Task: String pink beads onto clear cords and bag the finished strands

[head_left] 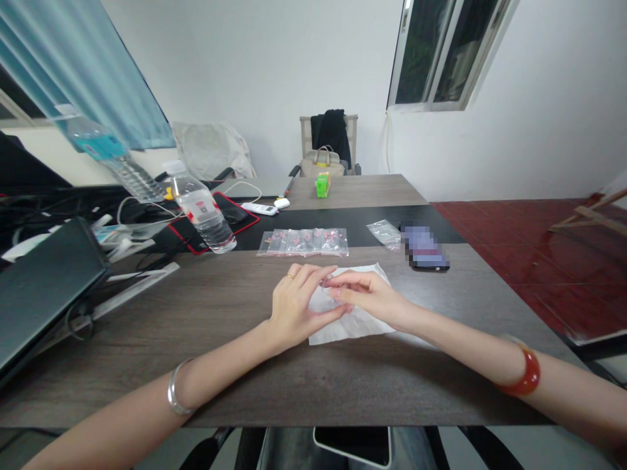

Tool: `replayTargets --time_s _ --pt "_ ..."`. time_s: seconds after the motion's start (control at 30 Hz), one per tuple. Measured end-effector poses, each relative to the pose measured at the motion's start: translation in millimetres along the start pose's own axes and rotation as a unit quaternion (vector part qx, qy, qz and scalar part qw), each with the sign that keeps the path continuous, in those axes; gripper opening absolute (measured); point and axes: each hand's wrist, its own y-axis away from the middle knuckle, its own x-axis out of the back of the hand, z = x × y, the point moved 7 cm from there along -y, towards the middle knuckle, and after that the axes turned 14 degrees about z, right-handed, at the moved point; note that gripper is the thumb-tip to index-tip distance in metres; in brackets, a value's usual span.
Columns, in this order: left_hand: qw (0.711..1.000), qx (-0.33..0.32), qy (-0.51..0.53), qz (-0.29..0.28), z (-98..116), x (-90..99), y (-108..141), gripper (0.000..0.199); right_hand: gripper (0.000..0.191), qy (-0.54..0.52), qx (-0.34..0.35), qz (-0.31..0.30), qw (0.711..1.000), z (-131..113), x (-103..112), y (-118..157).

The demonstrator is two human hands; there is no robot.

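Observation:
My left hand (300, 308) and my right hand (368, 294) meet over a crumpled white paper tissue (353, 328) lying on the dark wood-grain table (147, 346). Their fingertips nearly touch above the tissue, and both hands rest on or just over it. Anything small between the fingers is hidden. A gold ring sits on a left finger, with a silver bangle (175, 389) on that wrist. A red bangle (524, 372) circles my right arm.
A row of small plastic bags with pink items (304, 243) lies beyond my hands, beside a loose clear bag (385, 234) and a phone (425, 251) with a blurred screen. Water bottles (200, 215), cables and a dark laptop (44, 294) crowd the left. A green box (322, 185) stands farther back.

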Motion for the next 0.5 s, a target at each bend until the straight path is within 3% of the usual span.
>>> replayTargets --time_s 0.1,0.3,0.5 --pt "1.0 0.002 0.001 -0.004 1 -0.1 -1 0.054 0.02 -0.054 -0.044 0.006 0.998 3 1 -1" --pt "1.0 -0.006 -0.006 -0.011 1 -1.8 -1 0.051 0.013 -0.003 -0.008 0.07 0.998 -12 11 -3" --pt "0.996 0.042 0.016 -0.079 -7 -14.0 4 0.05 0.017 -0.001 0.019 0.028 0.999 -22 7 -4"
